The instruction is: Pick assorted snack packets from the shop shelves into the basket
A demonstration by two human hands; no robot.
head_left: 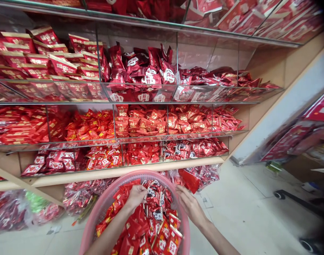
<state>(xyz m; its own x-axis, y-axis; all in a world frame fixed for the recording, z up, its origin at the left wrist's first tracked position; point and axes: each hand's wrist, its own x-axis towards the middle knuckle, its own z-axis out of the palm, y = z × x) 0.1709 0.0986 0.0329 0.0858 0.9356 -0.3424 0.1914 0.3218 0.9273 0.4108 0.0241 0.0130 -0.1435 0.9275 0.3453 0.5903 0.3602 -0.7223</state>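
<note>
Below the shelves stands a round pink plastic basket (88, 221), filled with small red candy packets (135, 223). My left hand (137, 197) reaches into it, fingers curled and pinched together at the edge of the dark red packets with a black-and-white print (154, 193). What lies between those fingertips is hidden. On the basket's right side, my right hand (187, 202) rests against the rim with its fingers fairly straight. No packet shows in it. Red packets with white labels and gold edges (172, 241) lie at the near right of the basket.
A wooden shelf unit (140, 170) with glass dividers holds red packets, sorted by compartment. Clear bags of packets (78, 198) lie on the floor under it, with another red bag (199, 177) right of the basket. Black chair legs with casters (280, 194) stand at right.
</note>
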